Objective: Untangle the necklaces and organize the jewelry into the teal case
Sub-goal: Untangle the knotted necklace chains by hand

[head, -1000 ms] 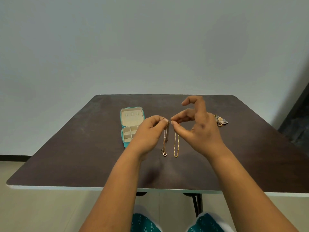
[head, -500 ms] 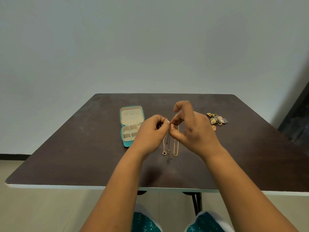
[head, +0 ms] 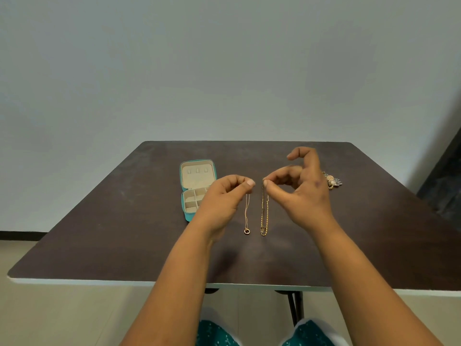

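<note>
1. Two necklaces look separated at this point. The left hand (head: 222, 198) pinches the top of a thin chain with a ring pendant (head: 246, 216), and the right hand (head: 303, 196) pinches the top of a thicker gold chain (head: 264, 211). Thumb and forefinger are closed on the chain in both hands, and the right hand's other fingers are curled up loose.
2. Both chains hang straight down from the fingertips, side by side with a clear gap, and I don't see them crossing anywhere. So the untangling looks basically done, though fine links are tiny at this size and I can't rule out a small snag.
3. Nothing seems packed yet. The teal case (head: 185, 214) sits open just past the left hand, partly hidden behind it, and the compartments I can see look empty.
4. There's also a little heap of other jewelry (head: 333, 182) on the table (head: 99, 233) just beyond the right hand, untouched as far as I can tell.
5. So what's left, I'd guess: lay each necklace into the case without letting them re-knot, then move that heap over too.
</note>
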